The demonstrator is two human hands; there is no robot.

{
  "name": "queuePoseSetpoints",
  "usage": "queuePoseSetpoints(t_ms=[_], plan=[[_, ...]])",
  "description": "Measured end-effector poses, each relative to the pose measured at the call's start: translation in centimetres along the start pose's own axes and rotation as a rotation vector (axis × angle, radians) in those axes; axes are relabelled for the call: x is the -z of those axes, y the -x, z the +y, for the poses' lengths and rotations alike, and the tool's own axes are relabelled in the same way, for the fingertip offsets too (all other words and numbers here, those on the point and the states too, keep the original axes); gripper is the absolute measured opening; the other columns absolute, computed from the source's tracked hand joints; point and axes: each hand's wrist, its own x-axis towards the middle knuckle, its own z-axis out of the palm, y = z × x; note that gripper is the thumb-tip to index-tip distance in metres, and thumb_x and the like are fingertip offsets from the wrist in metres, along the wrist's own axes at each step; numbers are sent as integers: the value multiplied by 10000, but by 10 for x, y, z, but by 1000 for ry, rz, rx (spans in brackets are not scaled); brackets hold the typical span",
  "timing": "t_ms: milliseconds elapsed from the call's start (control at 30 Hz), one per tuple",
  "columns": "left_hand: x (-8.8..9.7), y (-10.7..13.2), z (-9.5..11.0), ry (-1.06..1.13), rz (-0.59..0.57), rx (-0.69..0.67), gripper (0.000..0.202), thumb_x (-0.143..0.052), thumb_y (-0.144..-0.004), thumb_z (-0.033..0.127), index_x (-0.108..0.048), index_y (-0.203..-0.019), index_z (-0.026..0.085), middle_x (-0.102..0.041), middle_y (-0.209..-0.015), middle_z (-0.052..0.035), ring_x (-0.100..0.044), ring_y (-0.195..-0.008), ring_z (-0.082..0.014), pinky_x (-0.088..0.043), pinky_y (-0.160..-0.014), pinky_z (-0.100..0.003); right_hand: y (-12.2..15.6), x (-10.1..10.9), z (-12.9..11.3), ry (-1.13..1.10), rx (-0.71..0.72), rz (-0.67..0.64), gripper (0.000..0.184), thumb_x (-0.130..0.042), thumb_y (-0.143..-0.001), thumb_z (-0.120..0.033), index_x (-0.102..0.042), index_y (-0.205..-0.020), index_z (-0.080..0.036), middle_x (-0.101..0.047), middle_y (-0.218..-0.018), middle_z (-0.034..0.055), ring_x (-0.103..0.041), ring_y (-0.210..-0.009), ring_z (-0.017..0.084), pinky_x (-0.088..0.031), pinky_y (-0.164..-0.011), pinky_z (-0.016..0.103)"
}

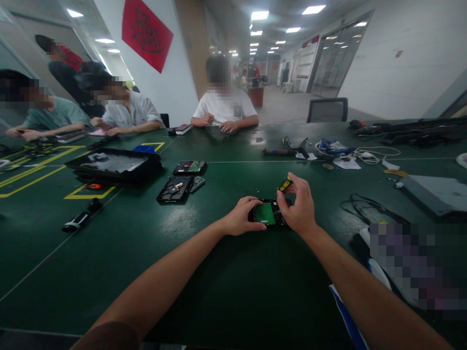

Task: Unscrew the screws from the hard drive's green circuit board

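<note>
A black hard drive (267,214) with a green circuit board facing up lies on the dark green table (204,272) in front of me. My left hand (242,217) rests curled against the drive's left edge, holding it. My right hand (297,203) is closed around a small yellow-and-black screwdriver (285,184), held upright over the drive's far right corner.
Two more opened hard drives (175,188) (189,167) lie to the left, behind them a black tray (114,164). A black tool (80,217) lies at left. Cables and tools (328,149) are scattered at right. Three people sit along the far and left edges.
</note>
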Motion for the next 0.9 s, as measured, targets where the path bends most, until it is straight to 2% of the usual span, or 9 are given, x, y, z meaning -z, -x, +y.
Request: queuePoseSetpoints(t_ms=[567, 733, 900], plan=[[-1, 0, -3, -1, -8, 0, 855, -842, -748, 567, -515, -1453, 210, -466, -1470, -169, -406, -1413, -362, -367, -1192, -545, -1, 1, 3, 31, -14, -2, 660, -653, -912, -206, -390, -1516, -250, -570, -1315, 140, -681, -923, 230, -633, -837, 463], [-2, 0, -2, 3, -1, -4, 840, -845, -752, 548, -518, -1449, 213, -472, -1466, -164, -402, -1416, -363, -363, -1195, -551, 0, 2, 2, -5, -31, -25, 649, -646, -915, -210, -395, -1511, -255, -591, -1318, 135, -679, -1002, 261, -629, -868, 480], [-2, -1, -1, 3, 4, 3, 847, -851, -739, 551, -525, -1442, 209, -463, -1475, -164, -413, -1408, -370, -372, -1187, -556, -4, 1, -1, -40, -45, -26, 553, -705, -914, -310, -499, -1426, -281, -571, -1274, 119, -659, -993, 259, -647, -777, 447]])
